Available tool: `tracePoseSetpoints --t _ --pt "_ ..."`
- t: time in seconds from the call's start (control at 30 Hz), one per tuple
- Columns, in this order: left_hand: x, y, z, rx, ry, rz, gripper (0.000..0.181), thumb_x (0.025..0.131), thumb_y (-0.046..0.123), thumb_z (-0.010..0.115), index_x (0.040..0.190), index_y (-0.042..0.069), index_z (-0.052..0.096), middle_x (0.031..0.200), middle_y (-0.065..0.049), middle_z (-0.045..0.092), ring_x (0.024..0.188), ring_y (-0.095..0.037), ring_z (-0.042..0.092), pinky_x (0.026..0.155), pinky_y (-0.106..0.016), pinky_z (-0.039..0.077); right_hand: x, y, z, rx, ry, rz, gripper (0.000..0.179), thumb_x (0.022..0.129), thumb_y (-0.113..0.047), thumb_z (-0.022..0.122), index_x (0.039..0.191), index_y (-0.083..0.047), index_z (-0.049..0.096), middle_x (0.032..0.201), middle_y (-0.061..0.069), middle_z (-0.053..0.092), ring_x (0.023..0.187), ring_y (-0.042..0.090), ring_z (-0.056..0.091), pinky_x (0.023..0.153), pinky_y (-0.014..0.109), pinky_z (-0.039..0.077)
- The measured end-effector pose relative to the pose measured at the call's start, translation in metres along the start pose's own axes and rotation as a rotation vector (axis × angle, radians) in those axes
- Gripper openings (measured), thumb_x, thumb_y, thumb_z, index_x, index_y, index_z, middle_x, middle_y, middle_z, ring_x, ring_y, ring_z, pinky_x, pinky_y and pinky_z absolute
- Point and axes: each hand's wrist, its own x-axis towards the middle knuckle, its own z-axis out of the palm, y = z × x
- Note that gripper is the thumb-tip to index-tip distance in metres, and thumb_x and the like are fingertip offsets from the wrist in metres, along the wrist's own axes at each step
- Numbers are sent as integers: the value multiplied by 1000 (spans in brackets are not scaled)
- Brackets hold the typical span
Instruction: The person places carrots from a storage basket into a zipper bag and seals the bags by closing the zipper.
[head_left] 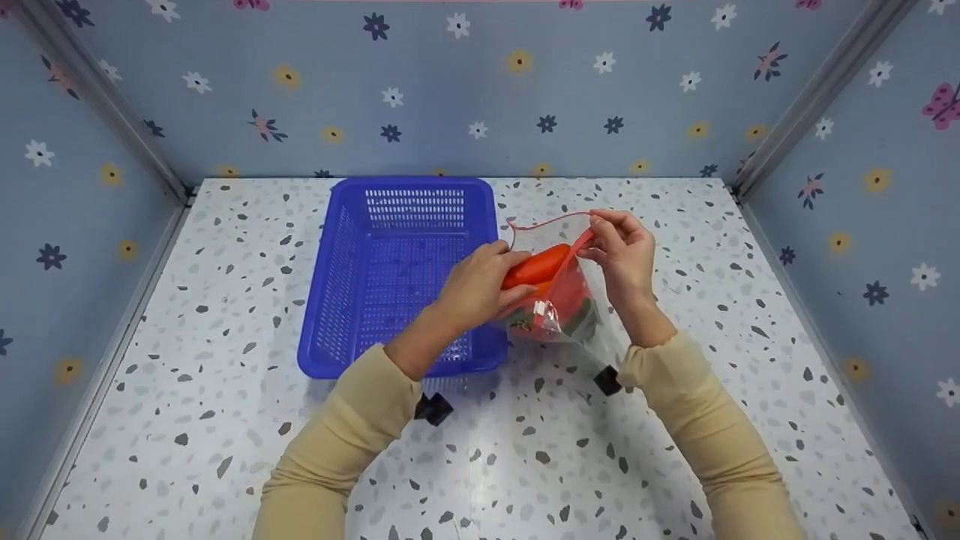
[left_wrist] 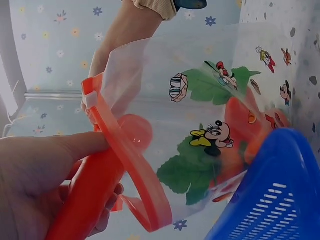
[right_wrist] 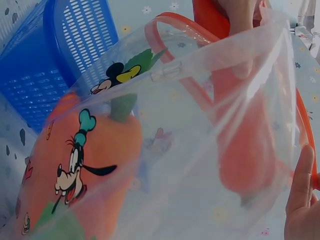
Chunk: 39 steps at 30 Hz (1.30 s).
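My left hand (head_left: 480, 281) grips a smooth, long orange-red carrot (head_left: 540, 266), its blunt end reaching in through the mouth of a clear zip bag (left_wrist: 165, 115). On the bag's far side, my right hand (head_left: 626, 251) pinches the red zip edge (head_left: 583, 238) and holds the mouth apart. Cartoon figures are printed on the clear plastic. Down in the bag lie orange-red pieces (right_wrist: 107, 145) with green leaves (left_wrist: 185, 170), seen through the film. The left wrist view shows the thumb (left_wrist: 87, 145) along the carrot, right at the red edge.
A blue perforated basket (head_left: 315, 300) stands left of the bag, under my left forearm. The speckled table (head_left: 225, 450) is bounded by flower-patterned walls (head_left: 480, 82) at the back and both sides. A black wrist mount (head_left: 435, 409) hangs below each sleeve.
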Motion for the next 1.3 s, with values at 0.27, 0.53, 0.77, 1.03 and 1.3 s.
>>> tracePoseSetpoints --t 0.27,0.53,0.77,1.03,1.3 --pt "16 9 2 -8 -81 -70 45 81 33 63 118 7 57 100 -8 59 82 -18 52 71 -27 46 -1 0 0 9 7 11 12 86 0 54 95 8 57 69 9 56 54 16 55 53 26 51" --pt "28 18 3 -37 -57 -137 47 80 24 66 121 5 54 100 -7 63 83 -17 57 73 -29 47 -2 0 1 2 13 10 10 86 1 53 94 6 57 69 9 56 53 16 56 52 25 50" --pt "28 22 0 -111 44 -99 37 82 21 64 115 6 59 92 -7 64 83 -17 59 73 -26 47 -2 -3 1 18 30 31 10 86 0 53 93 5 58 70 10 56 53 17 56 52 26 50" --pt "17 11 -5 -235 266 -29 22 84 10 60 105 2 64 87 -7 64 77 -17 58 69 -22 47 -1 -9 0 1 44 54 14 86 -3 55 95 6 58 74 13 56 55 18 56 54 26 51" --pt "10 -5 -4 -311 430 97 14 83 1 58 94 -1 66 87 -11 60 82 -18 57 74 -20 46 -3 -12 -3 -7 6 15 10 85 -4 56 91 4 61 70 10 57 53 16 55 52 25 50"
